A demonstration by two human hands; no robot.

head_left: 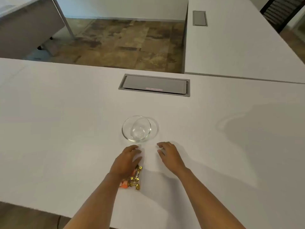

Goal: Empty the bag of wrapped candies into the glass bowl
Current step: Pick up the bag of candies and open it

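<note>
Covering the bag (134,179), left hand (125,162) hid its top, grip unclear; right hand (170,156) fingers spread, empty; bowl (136,128) empty.

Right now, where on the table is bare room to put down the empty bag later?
Bare table lies left of the glass bowl, right of it, and between it and the cable hatch. It is crowded only near the bowl, where the left hand, the candy bag and the right hand lie.

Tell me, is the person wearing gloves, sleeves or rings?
No. The left hand and right hand are bare, with no gloves. Both forearms are uncovered as far as the picture shows, so no sleeves. No rings, watch or bracelets can be seen.
</note>
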